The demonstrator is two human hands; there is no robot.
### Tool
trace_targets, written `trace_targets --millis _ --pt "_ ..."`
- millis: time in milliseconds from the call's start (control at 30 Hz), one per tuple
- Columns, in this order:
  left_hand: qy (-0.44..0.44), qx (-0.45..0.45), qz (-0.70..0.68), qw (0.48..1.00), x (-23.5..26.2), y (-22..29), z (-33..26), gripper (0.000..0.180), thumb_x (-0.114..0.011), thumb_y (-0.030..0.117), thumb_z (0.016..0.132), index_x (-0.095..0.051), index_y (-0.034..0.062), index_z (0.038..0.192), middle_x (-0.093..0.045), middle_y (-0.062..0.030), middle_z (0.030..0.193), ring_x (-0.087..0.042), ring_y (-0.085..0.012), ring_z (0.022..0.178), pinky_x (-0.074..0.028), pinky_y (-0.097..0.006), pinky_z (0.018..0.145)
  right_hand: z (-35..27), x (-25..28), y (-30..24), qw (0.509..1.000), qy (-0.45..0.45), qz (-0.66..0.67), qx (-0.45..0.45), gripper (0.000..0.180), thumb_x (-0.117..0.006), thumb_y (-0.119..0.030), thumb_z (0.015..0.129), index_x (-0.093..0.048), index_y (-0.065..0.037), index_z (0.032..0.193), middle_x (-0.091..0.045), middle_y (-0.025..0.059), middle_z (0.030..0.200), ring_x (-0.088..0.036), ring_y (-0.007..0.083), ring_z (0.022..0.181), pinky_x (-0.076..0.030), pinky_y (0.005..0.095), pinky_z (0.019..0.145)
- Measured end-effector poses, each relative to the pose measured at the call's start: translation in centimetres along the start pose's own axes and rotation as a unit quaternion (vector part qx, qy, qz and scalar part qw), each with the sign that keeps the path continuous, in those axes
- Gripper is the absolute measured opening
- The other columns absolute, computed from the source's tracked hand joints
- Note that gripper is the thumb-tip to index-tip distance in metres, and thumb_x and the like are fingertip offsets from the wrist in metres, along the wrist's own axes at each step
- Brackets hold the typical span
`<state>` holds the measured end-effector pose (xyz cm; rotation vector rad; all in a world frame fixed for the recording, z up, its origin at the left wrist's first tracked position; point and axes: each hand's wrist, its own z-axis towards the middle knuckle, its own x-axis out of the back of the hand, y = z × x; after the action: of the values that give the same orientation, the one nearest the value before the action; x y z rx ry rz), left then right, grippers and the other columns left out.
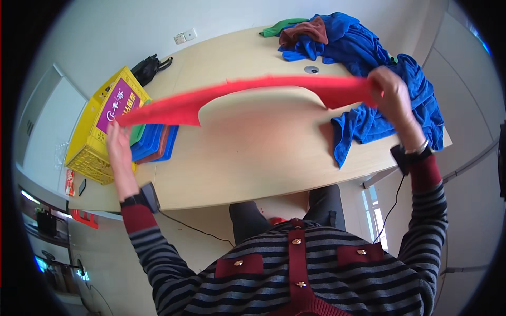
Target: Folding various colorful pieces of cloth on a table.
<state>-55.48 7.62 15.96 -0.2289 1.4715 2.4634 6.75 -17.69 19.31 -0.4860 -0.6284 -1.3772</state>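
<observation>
A red cloth (269,82), probably a towel, is stretched in the air above the table between my two hands. My left hand (119,145) pinches its left end, in front of the yellow crate. The right end is gripped by my right hand (392,97), raised over the blue towels. Between the hands the cloth forms a shallow arch, and its lower edge curves up in the middle. A heap of loose blue towels (358,47) lies at the right of the table, with a brown cloth (311,31) and a green cloth (284,27) on its far side.
A yellow crate (87,152) stands at the table's left, with folded blue, green and brown cloths (153,143) beside it. Behind it lies a black bag (150,68). A phone (82,187) rests near the left edge. Cables run from black devices strapped to both wrists.
</observation>
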Motion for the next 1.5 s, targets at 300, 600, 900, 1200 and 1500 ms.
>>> trace_targets --millis 300,600,900,1200,1500 --pt "0.082 0.174 0.089 0.977 10.4 -9.6 -18.3 0.021 -0.055 0.019 0.102 -0.063 0.0054 0.116 -0.065 -0.0047 0.116 -0.057 -0.0099 0.099 -0.044 -0.028 0.085 -15.9 -7.9 -6.0 0.98 -0.174 0.077 -0.06 0.022 -0.071 0.003 0.073 -0.059 -0.003 0.09 -0.058 0.0133 0.087 -0.061 0.0349 0.086 -0.051 0.0419 0.075" --pt "0.073 0.143 0.135 0.978 10.1 -7.3 -20.9 0.019 -0.055 0.014 0.102 -0.063 0.004 0.116 -0.066 -0.0049 0.115 -0.057 -0.0104 0.099 -0.042 -0.026 0.089 -16.5 -6.6 -4.5 0.974 -0.203 0.061 -0.083 0.018 -0.068 0.004 0.076 -0.062 -0.003 0.092 -0.06 0.0125 0.089 -0.061 0.0352 0.088 -0.05 0.0416 0.078" --pt "0.106 -0.034 0.068 0.991 8.0 0.4 -12.3 0.02 -0.055 0.015 0.102 -0.06 0.0021 0.117 -0.064 -0.0063 0.114 -0.059 -0.0134 0.108 -0.043 -0.029 0.098 -10.1 -2.4 1.6 0.878 -0.075 0.405 -0.242 0.005 -0.066 -0.009 0.094 -0.068 -0.005 0.098 -0.067 0.0037 0.097 -0.066 0.0143 0.096 -0.052 0.029 0.083" --pt "0.097 -0.064 -0.01 0.993 4.3 5.4 -2.7 0.025 -0.059 0.014 0.101 -0.061 -0.0004 0.121 -0.067 -0.0092 0.115 -0.064 -0.0176 0.106 -0.05 -0.033 0.095 -0.1 1.0 2.7 0.761 0.051 0.555 -0.332 0.019 -0.058 -0.021 0.102 -0.067 -0.006 0.108 -0.068 0.0011 0.097 -0.065 0.0065 0.093 -0.051 0.0187 0.082" --pt "0.16 0.049 0.07 0.983 8.4 -5.3 0.0 0.026 -0.063 0.014 0.098 -0.063 -0.0037 0.117 -0.068 -0.0088 0.111 -0.065 -0.0154 0.098 -0.053 -0.03 0.087 2.2 -12.0 2.5 0.709 -0.085 0.559 -0.421 0.018 -0.065 -0.023 0.097 -0.067 -0.007 0.106 -0.068 -0.0027 0.086 -0.063 0.0061 0.069 -0.049 0.0182 0.06"
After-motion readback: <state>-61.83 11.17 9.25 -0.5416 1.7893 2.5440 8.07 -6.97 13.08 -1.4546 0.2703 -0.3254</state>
